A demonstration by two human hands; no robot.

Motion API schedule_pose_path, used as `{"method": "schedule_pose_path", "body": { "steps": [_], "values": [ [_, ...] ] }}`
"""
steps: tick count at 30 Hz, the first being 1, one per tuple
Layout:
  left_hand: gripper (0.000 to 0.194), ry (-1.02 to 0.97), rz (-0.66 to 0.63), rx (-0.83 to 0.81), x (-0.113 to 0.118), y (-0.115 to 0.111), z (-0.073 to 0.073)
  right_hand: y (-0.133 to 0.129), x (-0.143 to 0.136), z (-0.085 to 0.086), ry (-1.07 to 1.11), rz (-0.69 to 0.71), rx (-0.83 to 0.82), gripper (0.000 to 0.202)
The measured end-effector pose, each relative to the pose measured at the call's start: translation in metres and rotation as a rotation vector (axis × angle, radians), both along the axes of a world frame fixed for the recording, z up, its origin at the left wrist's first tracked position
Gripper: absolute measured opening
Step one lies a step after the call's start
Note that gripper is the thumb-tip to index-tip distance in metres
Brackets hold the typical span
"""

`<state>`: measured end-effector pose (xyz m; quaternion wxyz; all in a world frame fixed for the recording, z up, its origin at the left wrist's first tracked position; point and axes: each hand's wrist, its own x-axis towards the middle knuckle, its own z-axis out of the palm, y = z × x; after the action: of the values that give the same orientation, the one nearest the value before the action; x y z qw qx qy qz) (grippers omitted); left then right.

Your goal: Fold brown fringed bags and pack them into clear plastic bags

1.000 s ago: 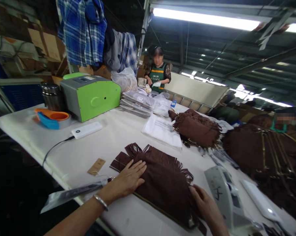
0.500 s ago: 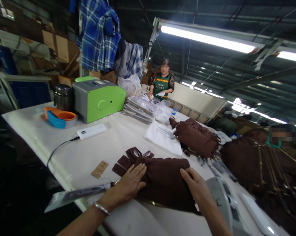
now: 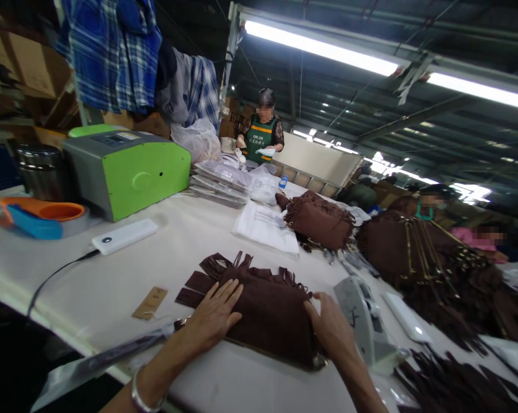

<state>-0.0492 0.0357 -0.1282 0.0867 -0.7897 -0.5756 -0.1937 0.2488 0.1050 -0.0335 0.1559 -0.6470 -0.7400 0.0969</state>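
Looking fringed and brown (suede, perhaps), the bag [image 3: 269,318] lies under a spread left hand [image 3: 213,315]; right hand [image 3: 330,324] pinches its edge.

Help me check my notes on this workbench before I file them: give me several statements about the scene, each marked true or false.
1. The left hand lies flat on the dark brown fringed bag. True.
2. The silver bangle is on the right wrist. False: the bangle is on the left wrist.
3. A brown tag lies on the white tabletop. True.
4. The right hand is lifted clear of the bag. False: the right hand touches the bag's right end.
5. The green and grey machine stands beside a metal flask. True.
6. The white device nearest the machine has no cable. False: a black cable runs to that device.
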Motion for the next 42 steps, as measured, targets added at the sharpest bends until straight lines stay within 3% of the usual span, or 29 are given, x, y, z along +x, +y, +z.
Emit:
{"method": "schedule_pose_path", "body": {
  "steps": [3, 5, 8, 11, 14, 16, 19, 22, 24, 27, 30, 34, 36, 42],
  "values": [
    [0.051, 0.051, -0.016, 0.046, -0.004, 0.004, -0.009, -0.016, -0.032, 0.015, -0.018, 0.186, 0.217, 0.054],
    [0.050, 0.083, -0.027, 0.080, -0.009, 0.009, -0.019, -0.024, -0.055, 0.014, -0.044, 0.344, 0.292, 0.057],
    [0.054, 0.095, -0.065, 0.127, -0.020, 0.022, -0.038, -0.025, -0.076, -0.008, -0.073, 0.474, 0.194, 0.056],
    [0.055, 0.062, -0.092, 0.116, -0.023, 0.033, -0.047, -0.020, -0.075, -0.029, -0.069, 0.469, 0.116, 0.061],
    [0.054, 0.015, -0.064, -0.004, -0.017, 0.024, -0.030, -0.019, -0.075, -0.026, -0.069, 0.485, 0.039, 0.065],
    [0.053, -0.034, -0.054, -0.133, -0.011, 0.012, -0.006, -0.018, -0.081, -0.017, -0.083, 0.481, 0.019, 0.065],
    [0.049, -0.183, -0.029, -0.216, -0.014, 0.001, 0.032, -0.015, -0.097, -0.015, -0.118, 0.495, 0.147, 0.062],
    [0.042, -0.297, 0.238, -0.211, -0.041, -0.005, 0.060, -0.013, -0.108, -0.034, -0.180, 0.603, 0.208, 0.060],
    [0.038, -0.318, 0.422, -0.212, -0.066, -0.013, 0.070, -0.011, -0.110, -0.050, -0.225, 0.661, 0.190, 0.057],
    [0.030, -0.309, 0.564, -0.243, -0.094, -0.026, 0.073, -0.006, -0.109, -0.061, -0.228, 0.679, 0.188, 0.057],
    [0.022, -0.286, 0.630, -0.289, -0.100, -0.032, 0.071, -0.003, -0.117, -0.051, -0.128, 0.670, 0.238, 0.054],
    [0.026, -0.228, 0.683, -0.302, -0.086, -0.027, 0.067, -0.014, -0.142, -0.027, 0.076, 0.756, 0.250, 0.036],
    [0.030, -0.192, 0.680, -0.286, -0.076, -0.023, 0.064, -0.022, -0.152, -0.023, 0.130, 0.803, 0.207, 0.029],
    [0.035, -0.084, 0.622, -0.255, -0.052, -0.017, 0.046, -0.030, -0.153, -0.046, 0.225, 0.864, 0.126, 0.022]
  ]
}}
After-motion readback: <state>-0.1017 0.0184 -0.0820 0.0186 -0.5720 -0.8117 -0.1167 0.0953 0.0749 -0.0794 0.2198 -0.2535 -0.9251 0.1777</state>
